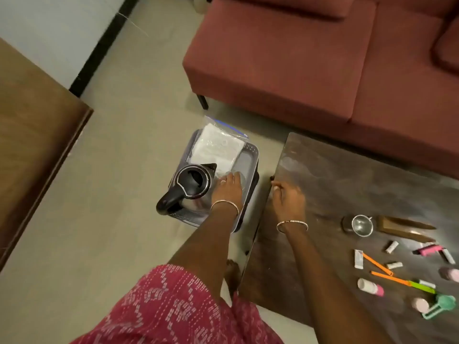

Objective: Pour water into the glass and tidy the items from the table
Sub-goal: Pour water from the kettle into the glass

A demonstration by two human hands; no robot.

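A black electric kettle [192, 182] with its lid open stands in a grey plastic basket [250, 155] on the floor. Beside it lies a clear zip bag [218, 145] of white material. My left hand [227, 188] reaches into the basket right of the kettle, its fingers curled on a clear glass [237, 175] that is blurred and partly hidden. My right hand [288, 197] rests on the near left corner of the dark table [347, 184], fingers curled over its edge. A steel cup [361, 225] stands on the table.
Several small items lie at the table's right: orange sticks [377, 264], small white tubes [359, 259], pink-and-white containers [370, 286], a green scoop [439, 304], a brown wooden piece [404, 227]. A maroon sofa [298, 58] stands behind. A wooden surface [32, 145] is at the left.
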